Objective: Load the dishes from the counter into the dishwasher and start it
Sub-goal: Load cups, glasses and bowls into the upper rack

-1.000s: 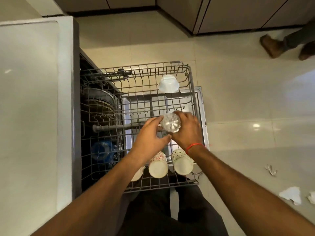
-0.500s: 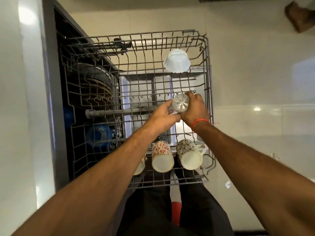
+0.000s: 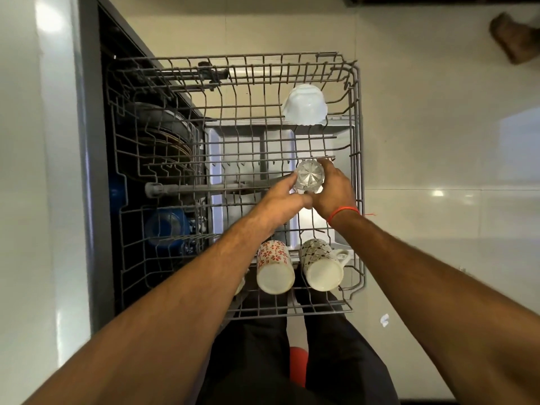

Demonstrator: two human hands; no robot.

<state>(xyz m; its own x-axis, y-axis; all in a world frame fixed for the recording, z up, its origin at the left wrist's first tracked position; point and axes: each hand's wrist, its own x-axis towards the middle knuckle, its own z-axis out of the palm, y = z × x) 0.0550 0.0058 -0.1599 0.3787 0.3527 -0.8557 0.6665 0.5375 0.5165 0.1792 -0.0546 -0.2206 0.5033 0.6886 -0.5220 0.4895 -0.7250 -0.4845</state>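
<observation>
Fingers [image 3: 327, 168] of the right hand [image 3: 333, 194] and left hand [image 3: 282, 200] curl around a clear glass [image 3: 309, 176], held upside down over the rack [image 3: 358, 159] right of the middle, above 2 mugs [image 3: 274, 267] at the lower edge.

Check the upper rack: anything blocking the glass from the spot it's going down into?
Nothing visible does. Both hands, left hand and right hand, hold the inverted glass over a bare stretch of the upper rack. The white bowl sits farther back, the two mugs nearer the front.
</observation>
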